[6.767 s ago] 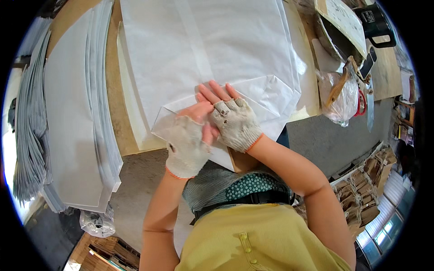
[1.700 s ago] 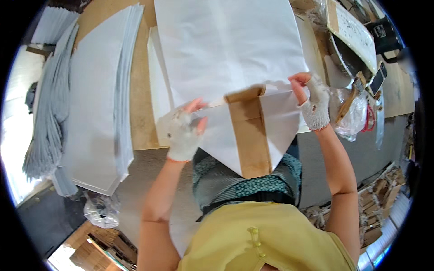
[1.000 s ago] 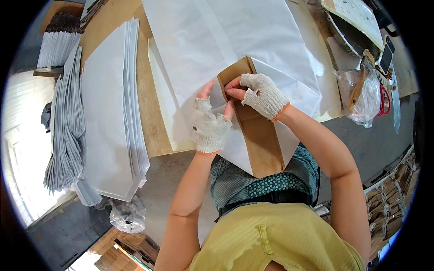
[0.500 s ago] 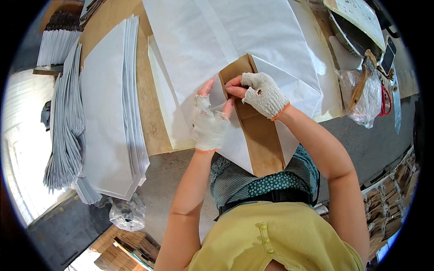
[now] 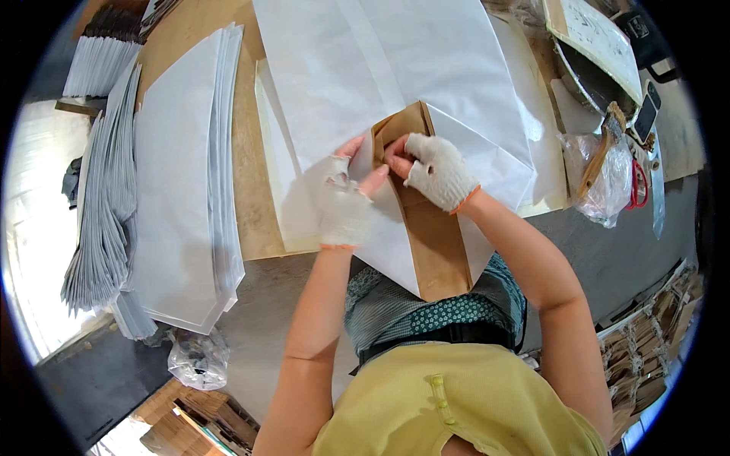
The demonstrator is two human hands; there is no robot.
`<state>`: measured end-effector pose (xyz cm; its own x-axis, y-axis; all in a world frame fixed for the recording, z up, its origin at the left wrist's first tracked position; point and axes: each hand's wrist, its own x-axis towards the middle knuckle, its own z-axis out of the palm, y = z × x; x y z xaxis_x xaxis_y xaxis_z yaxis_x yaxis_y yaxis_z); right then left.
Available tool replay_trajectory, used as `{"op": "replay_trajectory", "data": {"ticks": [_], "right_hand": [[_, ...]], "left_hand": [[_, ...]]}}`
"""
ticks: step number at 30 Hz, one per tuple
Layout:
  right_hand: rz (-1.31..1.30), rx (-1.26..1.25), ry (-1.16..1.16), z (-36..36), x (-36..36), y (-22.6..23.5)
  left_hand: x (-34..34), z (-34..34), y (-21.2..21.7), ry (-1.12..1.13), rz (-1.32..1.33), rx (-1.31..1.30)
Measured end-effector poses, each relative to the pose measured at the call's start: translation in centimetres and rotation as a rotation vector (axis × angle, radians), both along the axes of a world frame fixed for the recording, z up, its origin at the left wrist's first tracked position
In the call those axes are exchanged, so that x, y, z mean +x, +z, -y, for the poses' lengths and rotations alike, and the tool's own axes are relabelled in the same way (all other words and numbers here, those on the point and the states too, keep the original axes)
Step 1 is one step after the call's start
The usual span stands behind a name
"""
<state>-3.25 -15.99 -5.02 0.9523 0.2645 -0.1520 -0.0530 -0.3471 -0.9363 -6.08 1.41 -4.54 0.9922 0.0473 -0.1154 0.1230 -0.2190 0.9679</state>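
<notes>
I see the white sack (image 5: 449, 68) overhanging the near edge of the worktop (image 5: 255, 220); the right hand (image 5: 439, 171) has its fingers pinched on the brown strip (image 5: 437, 247); the left hand (image 5: 344, 201) touches alongside, grip unclear; farther, a dark mug (image 5: 648, 44) bears an illegible pale marking.

Large flat white paper bag (image 5: 433, 72). Lies on tan worktable (image 5: 251, 213), with paler stripe (image 5: 366, 45) down upper face. Opened at near end, exposing long brown paper inner strip (image 5: 439, 247) between slanted white folds. Narrows toward bottom, overhangs near table edge. Creased at right corner.
</notes>
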Motion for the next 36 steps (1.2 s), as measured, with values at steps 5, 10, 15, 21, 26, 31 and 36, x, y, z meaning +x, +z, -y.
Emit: {"op": "replay_trajectory", "data": {"ticks": [5,10,15,21,26,31,36], "right_hand": [[0.345,-0.203,0.018,-0.8,-2.0,0.4],[0.568,-0.389,0.082,-0.7,-3.9,2.7],[0.810,-0.469,-0.173,3.6,-2.3,5.3],[0.640,-0.454,-0.238,4.2,-0.8,4.2],[0.648,-0.552,-0.233,3.5,-0.9,4.5],[0.727,-0.534,-0.217,3.5,-0.7,4.6],[0.659,-0.507,-0.148,4.1,-0.9,5.4]], "left_hand": [[2.6,-2.6,-0.4,-0.089,-0.200,-0.270],[3.6,-1.5,0.2,-0.189,-0.035,0.035],[4.2,-0.2,4.2,-0.266,-0.174,0.376],[3.5,0.6,1.6,-0.106,0.124,0.450],[3.3,0.7,2.0,-0.099,0.044,0.363],[3.0,0.9,1.2,-0.046,0.111,0.303],[2.8,0.9,1.5,-0.059,0.101,0.245]]}}
